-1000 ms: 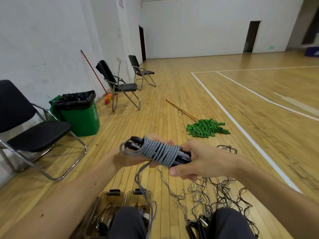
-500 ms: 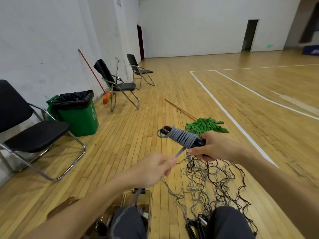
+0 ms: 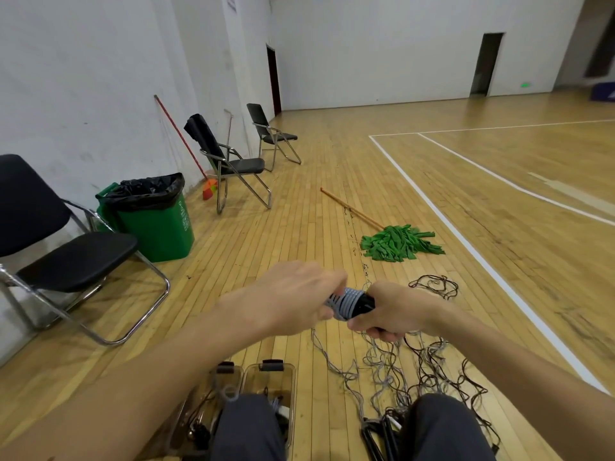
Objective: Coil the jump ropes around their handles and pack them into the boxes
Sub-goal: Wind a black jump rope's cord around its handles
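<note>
A grey jump rope [image 3: 346, 302] is coiled around its black handles [image 3: 363, 305], held in front of me above the floor. My right hand [image 3: 396, 311] grips the right end of the handles. My left hand [image 3: 299, 299] is curled over the left end of the coil, covering that end. Two clear plastic boxes [image 3: 286, 371] stand on the floor by my left knee, with ropes inside. Loose grey and dark ropes [image 3: 412, 364] lie tangled on the floor under my right hand, and black handles [image 3: 377, 430] lie by my right knee.
A green mop [image 3: 397, 242] with a wooden stick lies ahead on the wooden floor. A green bin [image 3: 156, 217] and black folding chairs [image 3: 66, 257] stand along the left wall. My knees [image 3: 248, 427] fill the bottom edge.
My left hand has come up from below, where it pulled the grey strand, and now closes over the coil's left end. The bundle has dropped lower and nearer to me.
</note>
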